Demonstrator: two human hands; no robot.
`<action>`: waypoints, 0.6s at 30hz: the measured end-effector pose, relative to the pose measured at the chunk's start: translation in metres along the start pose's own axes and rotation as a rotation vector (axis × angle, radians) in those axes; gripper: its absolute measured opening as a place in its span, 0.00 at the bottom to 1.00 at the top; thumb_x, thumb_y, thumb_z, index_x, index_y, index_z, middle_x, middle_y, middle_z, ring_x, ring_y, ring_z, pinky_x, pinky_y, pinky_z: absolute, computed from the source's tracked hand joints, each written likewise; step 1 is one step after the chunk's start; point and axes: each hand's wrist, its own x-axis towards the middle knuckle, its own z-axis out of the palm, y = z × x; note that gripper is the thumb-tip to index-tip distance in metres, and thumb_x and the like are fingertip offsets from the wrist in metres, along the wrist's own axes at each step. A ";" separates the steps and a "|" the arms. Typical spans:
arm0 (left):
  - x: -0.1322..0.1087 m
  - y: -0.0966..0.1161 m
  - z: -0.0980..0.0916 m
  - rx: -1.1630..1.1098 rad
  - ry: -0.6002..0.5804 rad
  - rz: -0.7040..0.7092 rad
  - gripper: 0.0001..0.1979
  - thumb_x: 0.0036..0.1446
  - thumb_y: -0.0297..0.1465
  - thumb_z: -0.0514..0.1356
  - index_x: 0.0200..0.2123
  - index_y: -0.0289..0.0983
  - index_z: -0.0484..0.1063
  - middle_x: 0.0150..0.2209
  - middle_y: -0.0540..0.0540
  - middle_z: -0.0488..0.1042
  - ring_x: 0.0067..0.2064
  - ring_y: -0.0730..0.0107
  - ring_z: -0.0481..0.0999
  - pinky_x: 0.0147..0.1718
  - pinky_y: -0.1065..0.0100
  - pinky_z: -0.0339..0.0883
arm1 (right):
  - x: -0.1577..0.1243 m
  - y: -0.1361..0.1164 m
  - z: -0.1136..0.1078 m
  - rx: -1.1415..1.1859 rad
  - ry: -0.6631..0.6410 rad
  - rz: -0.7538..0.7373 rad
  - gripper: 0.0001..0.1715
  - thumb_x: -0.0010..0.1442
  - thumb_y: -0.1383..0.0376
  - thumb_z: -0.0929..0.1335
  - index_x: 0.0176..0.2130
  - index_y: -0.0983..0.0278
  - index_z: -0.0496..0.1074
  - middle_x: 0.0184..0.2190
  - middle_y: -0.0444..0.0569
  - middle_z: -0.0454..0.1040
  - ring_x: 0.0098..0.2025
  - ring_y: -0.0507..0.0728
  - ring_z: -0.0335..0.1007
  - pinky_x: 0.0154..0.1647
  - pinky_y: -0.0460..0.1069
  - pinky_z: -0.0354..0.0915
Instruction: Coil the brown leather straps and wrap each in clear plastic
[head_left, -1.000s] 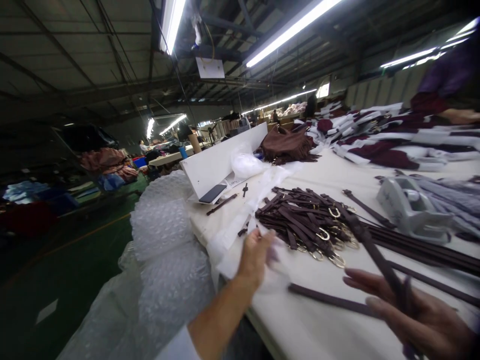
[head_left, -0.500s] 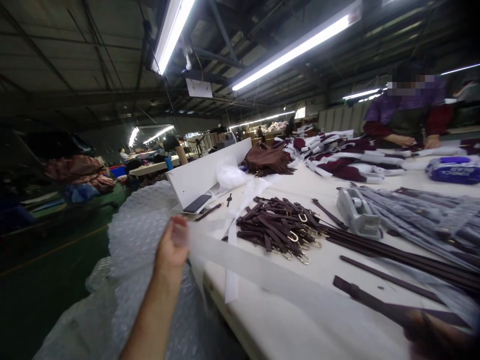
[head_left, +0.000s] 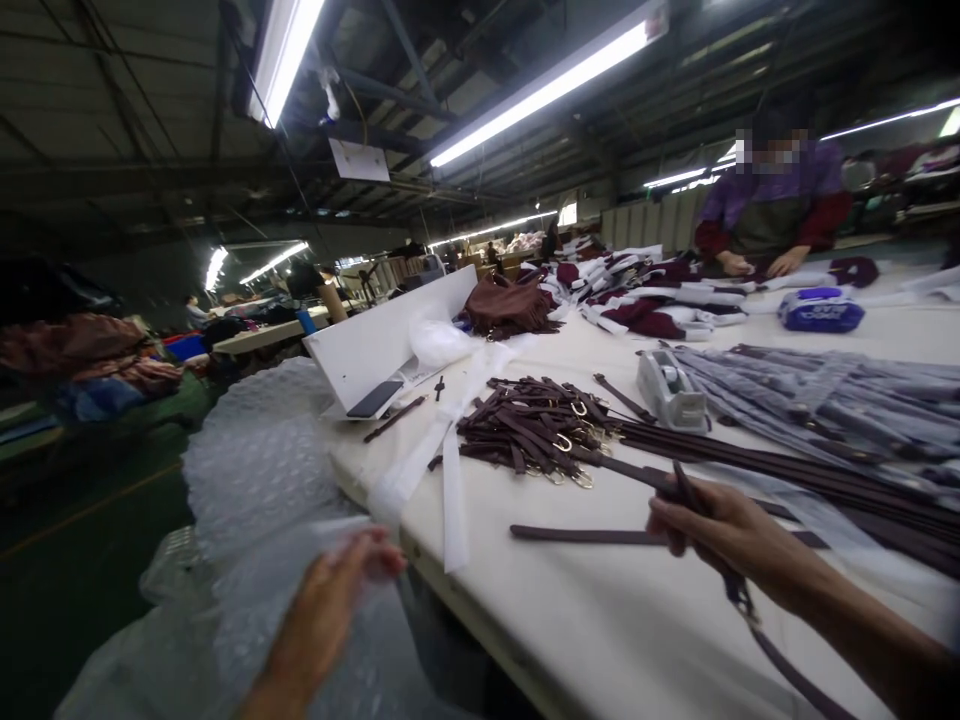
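My right hand (head_left: 709,520) is closed round a dark brown strap (head_left: 634,468) above the table. One length of it points left toward a pile of short brown straps (head_left: 525,425) with gold-coloured rings. Below the hand, a metal clasp (head_left: 741,602) and another length hang toward the bottom edge. A flat brown strap (head_left: 585,535) lies under that hand. My left hand (head_left: 341,590), smeared by motion, is off the table's front edge, over bubble wrap (head_left: 255,450). Something whitish and translucent shows by its fingers; whether they hold it I cannot make out.
The white table (head_left: 525,590) bears a tape dispenser (head_left: 671,395), grey-wrapped straps (head_left: 840,400), white strips (head_left: 454,500), a phone (head_left: 375,398) and a brown fringed bag (head_left: 510,305). A co-worker (head_left: 772,215) handles pieces across it, near a blue-purple pack (head_left: 821,310).
My left hand has dropped lower; the translucent strip stretched from it across the table is gone from there. My right hand has come up and left with the strap. The view has shifted.
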 end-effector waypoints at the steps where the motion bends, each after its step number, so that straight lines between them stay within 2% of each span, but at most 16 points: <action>1: -0.010 -0.001 0.036 0.042 -0.248 0.001 0.09 0.53 0.37 0.58 0.35 0.40 0.72 0.25 0.51 0.77 0.29 0.65 0.77 0.35 0.64 0.71 | 0.000 -0.010 0.008 0.059 -0.049 0.004 0.22 0.53 0.50 0.67 0.31 0.68 0.71 0.22 0.49 0.72 0.16 0.45 0.53 0.13 0.41 0.47; 2: -0.021 -0.002 0.071 0.058 -0.479 -0.037 0.14 0.53 0.40 0.57 0.41 0.39 0.70 0.24 0.50 0.76 0.26 0.67 0.76 0.32 0.65 0.70 | -0.001 -0.018 0.017 0.127 -0.129 0.013 0.24 0.53 0.50 0.66 0.33 0.69 0.71 0.26 0.51 0.73 0.16 0.44 0.52 0.13 0.41 0.46; 4: -0.044 -0.005 0.126 0.063 -0.826 -0.162 0.21 0.54 0.43 0.56 0.48 0.39 0.65 0.22 0.51 0.73 0.19 0.72 0.71 0.21 0.71 0.65 | -0.007 -0.027 0.034 0.278 -0.319 0.026 0.25 0.50 0.50 0.68 0.36 0.69 0.70 0.27 0.49 0.73 0.15 0.42 0.49 0.12 0.40 0.44; 5: -0.053 -0.007 0.145 0.098 -0.960 -0.183 0.21 0.54 0.43 0.56 0.47 0.37 0.65 0.21 0.51 0.71 0.18 0.75 0.68 0.19 0.73 0.62 | -0.011 -0.028 0.041 0.356 -0.386 0.029 0.25 0.48 0.51 0.70 0.36 0.69 0.69 0.24 0.45 0.70 0.14 0.42 0.48 0.12 0.40 0.45; 7: -0.066 -0.012 0.166 0.173 -1.103 -0.206 0.20 0.54 0.44 0.55 0.43 0.35 0.68 0.18 0.52 0.68 0.16 0.79 0.63 0.16 0.78 0.56 | -0.017 -0.027 0.051 0.494 -0.398 0.036 0.23 0.44 0.55 0.74 0.32 0.67 0.65 0.19 0.37 0.62 0.13 0.41 0.46 0.11 0.39 0.46; 9: -0.070 -0.022 0.169 0.252 -1.156 -0.237 0.22 0.55 0.47 0.53 0.40 0.34 0.70 0.17 0.53 0.65 0.14 0.81 0.59 0.13 0.79 0.51 | -0.020 -0.023 0.053 0.568 -0.284 0.051 0.22 0.42 0.59 0.75 0.28 0.65 0.59 0.17 0.34 0.57 0.13 0.41 0.45 0.10 0.39 0.46; 11: -0.067 -0.035 0.162 0.304 -1.178 -0.316 0.25 0.55 0.50 0.50 0.42 0.35 0.70 0.17 0.54 0.65 0.13 0.81 0.57 0.11 0.79 0.48 | -0.019 -0.017 0.049 0.549 -0.176 0.043 0.23 0.44 0.61 0.74 0.28 0.63 0.57 0.18 0.35 0.61 0.12 0.41 0.45 0.10 0.39 0.45; 13: -0.062 -0.050 0.148 0.322 -1.181 -0.395 0.27 0.54 0.52 0.49 0.42 0.34 0.70 0.17 0.53 0.66 0.12 0.80 0.57 0.11 0.79 0.48 | -0.016 -0.010 0.041 0.473 -0.095 0.014 0.21 0.46 0.60 0.73 0.30 0.63 0.58 0.20 0.38 0.67 0.13 0.42 0.47 0.11 0.40 0.45; 15: -0.057 -0.064 0.132 0.310 -1.163 -0.431 0.27 0.53 0.52 0.50 0.37 0.33 0.72 0.18 0.51 0.67 0.15 0.79 0.60 0.14 0.78 0.52 | -0.013 -0.003 0.033 0.401 -0.003 -0.021 0.20 0.48 0.59 0.72 0.33 0.64 0.60 0.23 0.41 0.70 0.14 0.43 0.49 0.12 0.41 0.47; 18: -0.053 -0.075 0.112 0.260 -1.145 -0.406 0.24 0.51 0.50 0.55 0.28 0.33 0.74 0.22 0.49 0.70 0.22 0.77 0.66 0.23 0.76 0.58 | -0.013 0.002 0.028 0.305 0.112 -0.051 0.17 0.50 0.58 0.71 0.35 0.64 0.62 0.23 0.43 0.71 0.15 0.44 0.51 0.13 0.41 0.48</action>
